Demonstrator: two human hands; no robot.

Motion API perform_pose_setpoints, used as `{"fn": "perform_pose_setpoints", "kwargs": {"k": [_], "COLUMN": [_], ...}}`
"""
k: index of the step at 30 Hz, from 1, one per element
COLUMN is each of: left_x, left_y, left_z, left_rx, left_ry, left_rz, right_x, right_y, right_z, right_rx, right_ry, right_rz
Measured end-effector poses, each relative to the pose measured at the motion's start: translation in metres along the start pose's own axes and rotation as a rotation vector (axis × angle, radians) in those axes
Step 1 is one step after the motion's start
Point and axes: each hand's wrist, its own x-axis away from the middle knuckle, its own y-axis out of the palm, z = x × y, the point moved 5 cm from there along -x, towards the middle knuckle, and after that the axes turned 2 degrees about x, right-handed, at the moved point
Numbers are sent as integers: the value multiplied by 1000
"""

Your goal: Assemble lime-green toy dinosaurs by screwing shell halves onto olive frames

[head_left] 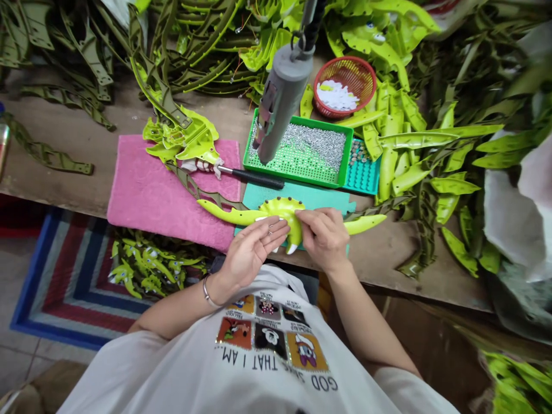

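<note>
A curved lime-green plastic part with long side arms and white tips lies over the teal mat at the table's front edge. My left hand is palm up in front of it, fingers stretched out. A few small metal pieces, apparently screws, rest on those fingers. On the part's right side, my right hand has its fingers pinched together, and what they hold is hidden. Above the table hangs a grey cylindrical power screwdriver, apart from both hands.
Behind the mat stands a green tray of screws, beside a small teal tray. A red basket contains white pieces. On the pink towel lie another lime-green assembly and a black-handled tool. Plastic parts crowd the back and right.
</note>
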Motion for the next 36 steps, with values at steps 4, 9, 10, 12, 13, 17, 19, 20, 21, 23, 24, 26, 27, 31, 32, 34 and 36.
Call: {"fn": "perform_pose_setpoints", "kwargs": {"k": [4,9,10,12,13,17,19,20,21,23,24,26,27,31,32,34,36], "left_x": [-1,2,2,4,5,11,16,18,20,24,25,26,27,27,27,27,27], "left_y": [-2,2,3,5,6,2,-4,-8,-13,-23,-27,-33,-34,-32,-31,-30,-29], "left_z": [-1,-3,-4,-5,-5,-5,-2,0,3,7,9,10,10,10,10,11,12], "left_rx": [18,87,98,111,114,98,63,45,30,15,13,14,17,41,51,75,109], "left_ry": [-1,-29,-28,-9,4,32,54,74,99,153,175,203,209,206,204,196,182], "left_rz": [-1,33,43,57,58,31,12,13,24,69,93,126,132,124,121,117,115], "right_x": [-1,-5,-5,-3,-1,3,1,-1,-4,-10,-13,-17,-18,-17,-16,-15,-14], "right_y": [-1,-11,-11,-8,-6,1,4,5,7,12,14,19,21,24,23,20,16], "right_z": [-2,-31,-39,-54,-60,-70,-66,-63,-61,-60,-60,-61,-62,-64,-65,-66,-69], "right_rx": [28,-27,-38,-35,-31,-132,-209,-220,-207,-126,-80,-18,0,31,31,16,-19], "right_ry": [1,32,56,104,122,163,160,147,124,46,2,-67,-91,-136,-146,-160,-152], "right_rz": [42,147,154,165,174,227,237,235,225,195,183,173,178,182,179,162,140]}}
